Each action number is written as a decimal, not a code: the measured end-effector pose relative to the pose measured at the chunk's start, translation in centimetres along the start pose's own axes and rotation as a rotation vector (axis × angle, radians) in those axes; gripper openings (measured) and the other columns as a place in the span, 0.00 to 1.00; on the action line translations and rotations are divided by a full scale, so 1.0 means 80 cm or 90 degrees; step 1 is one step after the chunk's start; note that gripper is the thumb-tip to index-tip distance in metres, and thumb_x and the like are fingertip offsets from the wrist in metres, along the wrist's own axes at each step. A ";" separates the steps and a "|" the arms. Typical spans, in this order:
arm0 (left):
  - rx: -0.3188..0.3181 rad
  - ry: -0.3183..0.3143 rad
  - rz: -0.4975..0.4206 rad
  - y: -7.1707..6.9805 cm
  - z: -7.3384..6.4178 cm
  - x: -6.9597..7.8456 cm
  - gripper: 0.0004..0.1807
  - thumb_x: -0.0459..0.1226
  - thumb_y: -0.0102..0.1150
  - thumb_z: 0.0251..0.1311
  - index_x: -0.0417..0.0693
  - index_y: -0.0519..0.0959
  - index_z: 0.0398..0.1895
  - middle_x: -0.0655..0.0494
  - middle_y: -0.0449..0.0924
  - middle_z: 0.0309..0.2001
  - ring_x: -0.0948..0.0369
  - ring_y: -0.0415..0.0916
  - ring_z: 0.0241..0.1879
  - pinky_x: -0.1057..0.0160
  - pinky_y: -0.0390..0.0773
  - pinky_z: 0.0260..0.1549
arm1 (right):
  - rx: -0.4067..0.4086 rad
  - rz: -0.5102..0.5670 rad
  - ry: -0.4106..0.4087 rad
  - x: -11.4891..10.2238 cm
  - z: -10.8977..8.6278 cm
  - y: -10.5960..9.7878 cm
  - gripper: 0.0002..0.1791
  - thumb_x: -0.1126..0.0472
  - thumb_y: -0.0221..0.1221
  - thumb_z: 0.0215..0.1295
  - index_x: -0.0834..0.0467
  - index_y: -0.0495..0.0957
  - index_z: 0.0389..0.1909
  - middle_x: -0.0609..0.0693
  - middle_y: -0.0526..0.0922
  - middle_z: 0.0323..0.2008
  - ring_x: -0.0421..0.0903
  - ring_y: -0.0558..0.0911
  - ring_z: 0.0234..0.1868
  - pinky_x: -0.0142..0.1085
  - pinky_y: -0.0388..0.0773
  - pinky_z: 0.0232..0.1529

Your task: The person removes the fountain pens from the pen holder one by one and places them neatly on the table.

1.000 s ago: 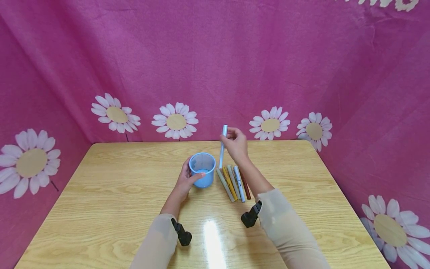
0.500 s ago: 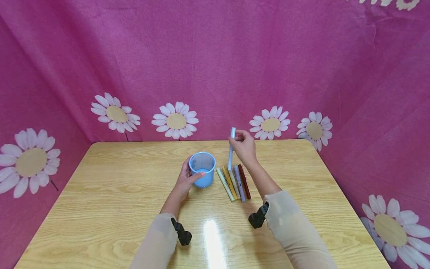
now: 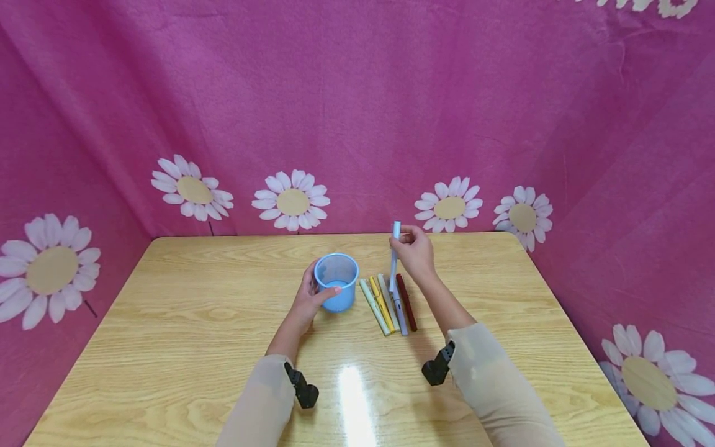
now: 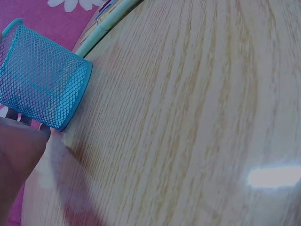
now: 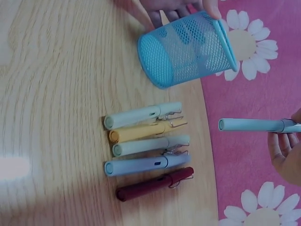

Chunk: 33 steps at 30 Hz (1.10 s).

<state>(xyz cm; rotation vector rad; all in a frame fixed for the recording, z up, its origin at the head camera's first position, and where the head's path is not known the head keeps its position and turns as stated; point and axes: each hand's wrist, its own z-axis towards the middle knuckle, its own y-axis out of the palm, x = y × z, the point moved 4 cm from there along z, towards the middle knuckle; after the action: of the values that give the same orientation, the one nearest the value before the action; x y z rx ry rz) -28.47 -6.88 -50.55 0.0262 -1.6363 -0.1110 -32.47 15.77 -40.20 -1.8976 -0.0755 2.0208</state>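
Note:
My left hand point(image 3: 306, 299) grips a light blue mesh pen cup point(image 3: 346, 298) by its side, thumb across the front. The cup stands upright on the table, with nothing seen inside it. My right hand point(image 3: 418, 253) pinches a pale blue capped pen point(image 3: 393, 264) near its cap end. That pen hangs nearly upright, its lower end overlapping the row of pens in the head view. Lying side by side in this row are a pale green pen point(image 5: 136, 116), a yellow pen point(image 5: 141, 132), a grey-green pen point(image 5: 146, 145), a lavender-blue pen point(image 5: 141, 165) and a dark red pen point(image 5: 150, 184).
The wooden table point(image 3: 195, 335) has a light reflection near its front. Behind and beside it hangs a pink cloth point(image 3: 357, 112) with daisy prints. Black wrist cameras sit at the left sleeve point(image 3: 259, 397) and the right sleeve point(image 3: 491, 379).
My right hand has carried the pale blue pen to the right and slightly toward me, from beside the cup to over the row of pens. The left hand and cup have stayed put.

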 end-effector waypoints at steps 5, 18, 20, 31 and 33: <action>-0.006 0.003 0.003 0.000 0.001 -0.001 0.44 0.33 0.62 0.53 0.54 0.51 0.72 0.50 0.49 0.74 0.50 0.41 0.74 0.48 0.42 0.72 | 0.006 -0.020 -0.007 0.010 0.003 -0.006 0.19 0.65 0.61 0.55 0.65 0.76 0.49 0.46 0.71 0.26 0.34 0.70 0.25 0.21 0.70 0.25; -0.014 0.014 -0.016 0.002 -0.003 0.005 0.45 0.32 0.62 0.53 0.52 0.49 0.73 0.49 0.47 0.74 0.50 0.40 0.74 0.49 0.41 0.72 | 0.001 -0.062 0.010 0.028 0.008 -0.020 0.20 0.62 0.60 0.55 0.64 0.76 0.50 0.46 0.71 0.26 0.36 0.70 0.26 0.23 0.69 0.24; -0.014 0.010 -0.015 0.002 -0.003 0.005 0.45 0.32 0.62 0.54 0.53 0.49 0.72 0.49 0.48 0.74 0.51 0.40 0.74 0.49 0.41 0.72 | -0.001 -0.063 0.017 0.031 0.008 -0.021 0.20 0.62 0.60 0.56 0.64 0.75 0.50 0.47 0.71 0.27 0.37 0.70 0.27 0.22 0.70 0.24; -0.004 -0.002 0.000 0.000 -0.002 0.002 0.45 0.33 0.63 0.53 0.57 0.51 0.72 0.52 0.49 0.73 0.51 0.41 0.74 0.49 0.42 0.72 | -0.015 -0.077 0.045 0.042 0.006 -0.029 0.21 0.63 0.60 0.57 0.65 0.74 0.52 0.47 0.71 0.28 0.36 0.70 0.27 0.22 0.72 0.25; -0.006 -0.001 0.001 0.000 -0.002 0.001 0.45 0.33 0.63 0.53 0.57 0.51 0.72 0.52 0.49 0.74 0.52 0.41 0.74 0.49 0.42 0.72 | -0.020 -0.088 0.047 0.046 0.006 -0.031 0.21 0.62 0.59 0.58 0.65 0.74 0.52 0.48 0.71 0.28 0.37 0.70 0.27 0.22 0.72 0.25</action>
<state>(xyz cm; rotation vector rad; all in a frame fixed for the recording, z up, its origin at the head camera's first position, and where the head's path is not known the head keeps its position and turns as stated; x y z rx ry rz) -28.29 -6.88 -50.44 0.0174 -1.6381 -0.1170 -32.50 19.26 -42.96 -1.9285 -0.2140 1.8670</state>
